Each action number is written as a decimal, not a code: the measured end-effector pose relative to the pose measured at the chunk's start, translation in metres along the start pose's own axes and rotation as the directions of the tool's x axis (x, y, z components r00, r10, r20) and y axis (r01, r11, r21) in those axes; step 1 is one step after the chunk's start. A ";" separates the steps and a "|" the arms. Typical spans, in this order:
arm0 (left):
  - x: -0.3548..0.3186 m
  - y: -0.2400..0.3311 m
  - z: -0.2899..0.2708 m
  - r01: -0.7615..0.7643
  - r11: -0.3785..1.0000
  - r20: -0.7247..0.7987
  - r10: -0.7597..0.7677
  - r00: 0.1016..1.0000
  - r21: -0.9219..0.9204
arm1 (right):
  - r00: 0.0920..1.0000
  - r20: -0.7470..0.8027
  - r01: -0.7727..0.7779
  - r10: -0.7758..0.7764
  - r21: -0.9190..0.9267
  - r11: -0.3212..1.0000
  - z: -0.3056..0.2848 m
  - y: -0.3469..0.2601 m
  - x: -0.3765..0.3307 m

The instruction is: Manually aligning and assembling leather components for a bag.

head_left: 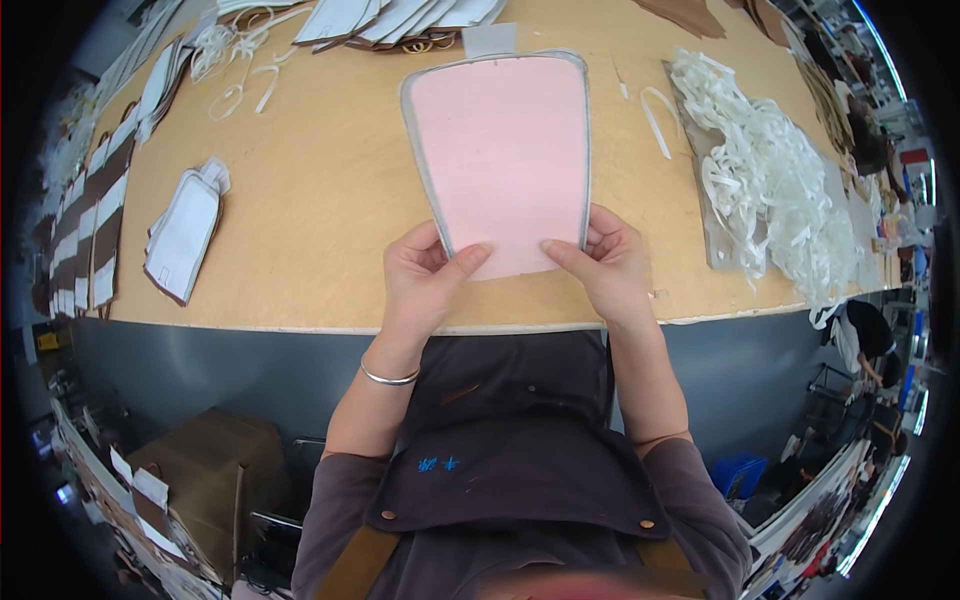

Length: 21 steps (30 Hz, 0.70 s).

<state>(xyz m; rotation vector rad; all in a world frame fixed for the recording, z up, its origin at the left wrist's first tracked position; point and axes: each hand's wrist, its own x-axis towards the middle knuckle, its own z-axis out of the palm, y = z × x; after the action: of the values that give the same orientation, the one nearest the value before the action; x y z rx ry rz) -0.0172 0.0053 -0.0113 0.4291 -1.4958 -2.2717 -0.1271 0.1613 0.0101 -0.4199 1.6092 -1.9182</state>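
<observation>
Pink, one flat panel (500, 160) with a grey edge lies on the plywood table (330, 200), its near end pinched by the left hand (425, 275) and right hand (605, 262), thumbs on top. One white strap heap (770, 180) sits at three o'clock, one white-faced piece (183, 238) at nine, stacked pieces (400, 18) at twelve.

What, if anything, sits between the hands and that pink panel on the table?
Nothing visible. The left hand and right hand both grip the near edge of the pink panel, thumbs on top. The white strip pile lies off to the right on the wooden table, apart.
</observation>
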 end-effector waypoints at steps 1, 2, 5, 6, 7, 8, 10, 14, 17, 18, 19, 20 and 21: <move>0.000 0.000 0.000 -0.007 1.000 -0.013 0.007 1.000 0.002 | 1.000 0.005 -0.002 0.002 0.010 1.000 0.000 0.000 0.000; 0.001 0.000 0.000 -0.015 1.000 -0.027 0.015 1.000 0.005 | 1.000 -0.010 0.002 -0.002 0.013 1.000 -0.001 0.000 0.001; -0.002 -0.004 -0.001 -0.024 0.999 -0.021 0.025 0.999 0.037 | 0.999 0.025 -0.034 0.034 0.000 0.999 -0.005 0.002 0.002; -0.002 -0.004 -0.001 -0.020 0.999 -0.012 0.021 1.000 0.039 | 0.999 0.027 -0.033 0.033 0.012 0.999 -0.005 0.003 0.002; -0.004 -0.003 0.000 -0.016 0.999 -0.024 0.017 1.000 0.038 | 0.999 0.035 -0.034 0.033 0.025 0.999 -0.005 0.004 0.002; -0.004 -0.002 0.000 -0.012 0.999 -0.037 0.014 0.999 0.036 | 0.999 0.032 -0.035 0.034 0.029 0.999 -0.006 0.005 0.002; -0.004 0.002 0.002 0.001 0.999 -0.031 0.000 1.000 0.039 | 0.998 0.061 -0.036 0.035 0.024 0.999 -0.007 0.007 0.002; -0.005 0.004 0.004 0.005 1.000 -0.006 -0.004 1.000 0.027 | 0.999 0.033 -0.040 0.040 0.003 0.999 -0.007 0.000 -0.001; -0.003 -0.001 0.005 -0.015 0.998 -0.014 0.016 1.000 0.054 | 0.999 0.018 -0.037 0.037 0.003 0.999 -0.008 0.001 -0.001; -0.002 -0.002 0.005 -0.015 0.998 -0.012 0.016 1.000 0.055 | 1.000 -0.002 -0.006 0.006 0.029 1.000 -0.006 0.005 0.000; -0.002 -0.004 0.005 -0.022 0.997 -0.047 0.025 0.999 0.067 | 0.999 -0.028 0.025 -0.024 0.053 0.998 -0.004 0.009 0.000; -0.002 -0.006 0.006 -0.028 0.996 -0.080 0.034 0.996 0.080 | 0.999 -0.037 0.027 -0.025 0.052 0.998 -0.002 0.011 0.000; -0.002 -0.008 0.008 -0.025 0.997 -0.071 0.031 0.997 0.078 | 0.996 -0.066 0.056 -0.053 0.037 0.998 0.001 0.013 0.000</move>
<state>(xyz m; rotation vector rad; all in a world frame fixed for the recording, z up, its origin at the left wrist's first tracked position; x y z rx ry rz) -0.0198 0.0153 -0.0156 0.5041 -1.5474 -2.1591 -0.1235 0.1593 -0.0021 -0.3924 1.6142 -2.0198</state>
